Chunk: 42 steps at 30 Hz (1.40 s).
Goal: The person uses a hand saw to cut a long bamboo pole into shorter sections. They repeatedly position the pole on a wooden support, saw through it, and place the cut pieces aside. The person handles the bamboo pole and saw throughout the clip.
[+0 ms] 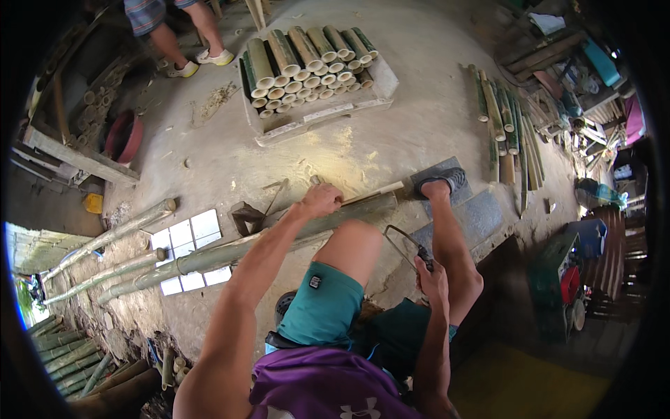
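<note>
My right hand (434, 281) is closed round the dark handle of a bow-framed hand saw (398, 241), held raised beside my bent left knee. The saw's frame stays apart from the bamboo. Ahead of that knee, my left hand (322, 200) is curled over the near end of a thin pale stick (377, 192), its fingertips partly hidden. Along the stick lies a long, thick green bamboo pole (202, 258), running from the lower left to in front of my right foot. A small dark support block (246, 218) stands against the pole.
Cut bamboo tubes (300, 63) lie stacked in a pale tray (328, 115) ahead. More bamboo lengths (506, 119) rest at the right. White tiles (188, 234) and two thinner poles (118, 230) lie left, near a red basin (125, 136). Another person's legs (183, 38) stand far left.
</note>
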Available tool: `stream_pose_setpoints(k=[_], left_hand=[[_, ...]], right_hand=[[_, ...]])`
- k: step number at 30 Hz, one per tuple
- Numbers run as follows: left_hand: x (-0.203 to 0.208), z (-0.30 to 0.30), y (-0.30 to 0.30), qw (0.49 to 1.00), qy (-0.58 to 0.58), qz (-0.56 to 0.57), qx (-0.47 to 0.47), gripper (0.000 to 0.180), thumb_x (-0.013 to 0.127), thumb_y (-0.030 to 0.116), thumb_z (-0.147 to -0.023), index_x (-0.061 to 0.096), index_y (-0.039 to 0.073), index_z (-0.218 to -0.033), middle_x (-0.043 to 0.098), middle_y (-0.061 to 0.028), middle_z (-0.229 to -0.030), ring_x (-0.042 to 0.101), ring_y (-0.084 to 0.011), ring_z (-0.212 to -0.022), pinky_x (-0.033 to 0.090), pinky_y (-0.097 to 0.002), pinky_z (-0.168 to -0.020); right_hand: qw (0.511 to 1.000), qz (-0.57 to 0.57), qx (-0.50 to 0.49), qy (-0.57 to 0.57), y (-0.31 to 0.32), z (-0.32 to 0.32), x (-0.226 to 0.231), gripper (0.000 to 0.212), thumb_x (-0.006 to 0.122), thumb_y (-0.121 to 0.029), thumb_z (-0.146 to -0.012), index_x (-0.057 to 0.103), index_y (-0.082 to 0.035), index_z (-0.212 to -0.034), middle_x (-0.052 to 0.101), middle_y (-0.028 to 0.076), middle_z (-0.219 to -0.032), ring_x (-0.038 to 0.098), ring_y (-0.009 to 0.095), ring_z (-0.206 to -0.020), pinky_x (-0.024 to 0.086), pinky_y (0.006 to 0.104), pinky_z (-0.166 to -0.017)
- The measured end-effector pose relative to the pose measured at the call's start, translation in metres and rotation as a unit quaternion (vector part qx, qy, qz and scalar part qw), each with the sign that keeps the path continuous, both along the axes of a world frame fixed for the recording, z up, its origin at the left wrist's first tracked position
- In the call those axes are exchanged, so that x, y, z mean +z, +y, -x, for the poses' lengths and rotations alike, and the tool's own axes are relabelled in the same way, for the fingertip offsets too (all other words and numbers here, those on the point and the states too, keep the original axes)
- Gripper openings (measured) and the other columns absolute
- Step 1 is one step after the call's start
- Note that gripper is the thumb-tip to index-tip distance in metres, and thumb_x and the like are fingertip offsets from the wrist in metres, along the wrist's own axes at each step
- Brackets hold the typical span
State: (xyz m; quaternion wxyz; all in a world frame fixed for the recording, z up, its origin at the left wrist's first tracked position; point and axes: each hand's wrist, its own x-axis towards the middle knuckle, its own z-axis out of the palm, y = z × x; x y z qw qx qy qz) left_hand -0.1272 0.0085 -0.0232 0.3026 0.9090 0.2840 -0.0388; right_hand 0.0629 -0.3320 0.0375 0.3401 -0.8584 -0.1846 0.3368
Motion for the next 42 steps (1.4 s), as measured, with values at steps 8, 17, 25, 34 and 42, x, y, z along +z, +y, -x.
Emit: stream_pose_setpoints(k=[8,17,25,34,42], left_hand=[[-0.063,0.070,0.045,0.954,-0.014,-0.011,0.301,0.027,0.064,0.024,-0.090,0.075,0.008,-0.109,0.075,-0.0171,-0.099,0.072,-0.0367,-0.094,0.056,-0.0473,-0.084],[-0.077,0.113,0.014,0.940,-0.008,-0.019,0.341,0.035,0.070,0.020,-0.086,0.071,0.004,-0.117,0.072,-0.0233,-0.114,0.068,-0.0384,-0.110,0.053,-0.0490,-0.094],[-0.060,0.105,-0.077,0.970,0.028,-0.210,0.116,0.077,0.079,0.019,-0.076,0.042,0.014,-0.143,0.064,-0.0156,-0.115,0.062,-0.0388,-0.111,0.051,-0.0522,-0.092],[-0.041,0.140,0.011,0.946,0.191,0.263,-0.015,0.069,0.088,0.029,-0.067,0.062,0.008,-0.127,0.072,-0.0164,-0.113,0.068,-0.0290,-0.110,0.052,-0.0438,-0.094],[-0.088,0.126,-0.062,0.977,0.060,-0.174,0.104,0.077,0.078,0.046,-0.079,0.044,0.010,-0.138,0.061,-0.0190,-0.129,0.066,-0.0391,-0.111,0.050,-0.0527,-0.096]], right_hand=[[1.000,0.007,-0.005,0.014,0.004,-0.004,-0.001,0.046,0.070,-0.042,-0.095,0.061,0.000,-0.078,0.057,0.006,-0.054,0.058,0.016,-0.048,0.046,0.0336,-0.049],[0.998,0.059,0.016,0.019,0.010,0.003,0.005,0.052,0.069,-0.043,-0.095,0.062,0.001,-0.069,0.059,0.008,-0.052,0.061,0.017,-0.046,0.048,0.0343,-0.045],[0.997,0.053,0.030,0.057,0.015,0.006,0.009,0.052,0.075,-0.045,-0.091,0.062,0.000,-0.069,0.059,0.007,-0.053,0.060,0.015,-0.046,0.047,0.0332,-0.046],[0.994,0.020,0.106,0.015,-0.001,0.013,-0.013,0.054,0.075,-0.046,-0.092,0.065,0.003,-0.073,0.060,0.008,-0.054,0.062,0.016,-0.049,0.048,0.0352,-0.050],[0.995,0.011,0.101,-0.009,-0.001,0.020,-0.005,0.049,0.077,-0.040,-0.090,0.063,0.004,-0.074,0.060,0.012,-0.058,0.059,0.020,-0.053,0.046,0.0386,-0.054]])
